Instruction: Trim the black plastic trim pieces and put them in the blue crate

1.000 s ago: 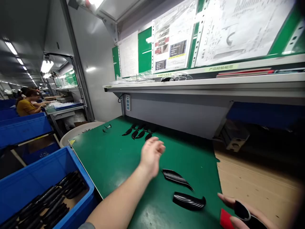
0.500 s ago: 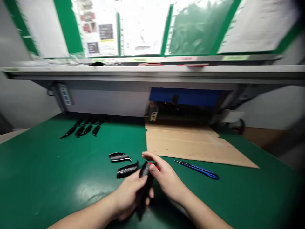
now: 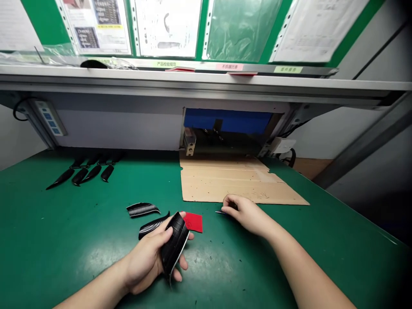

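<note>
My left hand [image 3: 151, 253] is wrapped around a black curved shell piece [image 3: 175, 242] with a pale edge, tilted above the green table. Beyond it a red square card [image 3: 195, 222] lies flat, partly covered by my fingers and the piece. My right hand [image 3: 241, 212] is closed at the table near the cardboard, its fingers on tweezers [image 3: 219, 212]; only the metal tip shows, the rest being hidden by the hand. Two similar black curved pieces lie left of the held one: one farther off [image 3: 143, 209], the other [image 3: 152, 225] partly behind my left hand.
Several black blade-like parts [image 3: 92, 171] lie in a row at the back left. A flat cardboard sheet [image 3: 222, 182] extends from an opening with a blue flap [image 3: 231, 121]. A shelf [image 3: 206, 81] spans above the table, and a power strip [image 3: 51, 118] is mounted at left.
My right hand has left the black piece and moved right onto the tweezers. The red card, earlier by my right fingers, now lies on the table. The view has turned right.
</note>
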{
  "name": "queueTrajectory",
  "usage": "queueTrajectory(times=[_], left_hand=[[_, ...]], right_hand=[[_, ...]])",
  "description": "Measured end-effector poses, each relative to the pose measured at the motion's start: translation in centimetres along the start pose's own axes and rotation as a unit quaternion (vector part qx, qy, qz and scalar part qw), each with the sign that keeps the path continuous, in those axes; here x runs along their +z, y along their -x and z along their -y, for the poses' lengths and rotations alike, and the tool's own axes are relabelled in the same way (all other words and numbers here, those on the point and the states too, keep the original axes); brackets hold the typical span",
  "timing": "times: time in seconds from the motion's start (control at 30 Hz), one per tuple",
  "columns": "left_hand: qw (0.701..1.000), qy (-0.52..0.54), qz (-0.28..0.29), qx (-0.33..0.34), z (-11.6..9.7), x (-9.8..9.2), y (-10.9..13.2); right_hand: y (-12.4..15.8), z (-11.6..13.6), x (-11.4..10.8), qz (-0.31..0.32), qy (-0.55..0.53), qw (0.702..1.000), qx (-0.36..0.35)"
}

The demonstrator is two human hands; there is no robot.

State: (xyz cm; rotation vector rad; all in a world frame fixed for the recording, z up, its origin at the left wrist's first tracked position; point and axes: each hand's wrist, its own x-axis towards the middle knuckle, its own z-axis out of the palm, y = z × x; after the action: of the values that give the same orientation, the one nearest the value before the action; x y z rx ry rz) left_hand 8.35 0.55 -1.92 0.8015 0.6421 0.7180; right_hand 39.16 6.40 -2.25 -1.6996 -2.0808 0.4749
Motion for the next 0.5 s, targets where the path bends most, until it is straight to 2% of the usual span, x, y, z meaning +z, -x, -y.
queueTrajectory(times=[0.17, 0.27, 0.4, 0.5], left_hand=[[0.999, -0.032, -0.013, 0.011, -0.6, -0.3, 0.1], [0.996, -0.086, -0.019, 0.011, -0.7, -0.6, 0.1], [0.978, -0.206, -0.024, 0.007, -0.9, -0.7, 0.3], [0.961, -0.275, -0.031, 0.006, -1.4, -0.4, 0.6]], right_hand=[[0.2, -0.5, 0.7, 0.017, 0.001, 1.0, 0.001], [0.0, -0.2, 0.9, 0.018, -0.02, 1.0, -0.011], [0.3, 3.1, 2.1, 0.019, -0.088, 0.994, -0.059], [1.3, 6.6, 3.4, 0.011, -0.121, 0.981, -0.152]])
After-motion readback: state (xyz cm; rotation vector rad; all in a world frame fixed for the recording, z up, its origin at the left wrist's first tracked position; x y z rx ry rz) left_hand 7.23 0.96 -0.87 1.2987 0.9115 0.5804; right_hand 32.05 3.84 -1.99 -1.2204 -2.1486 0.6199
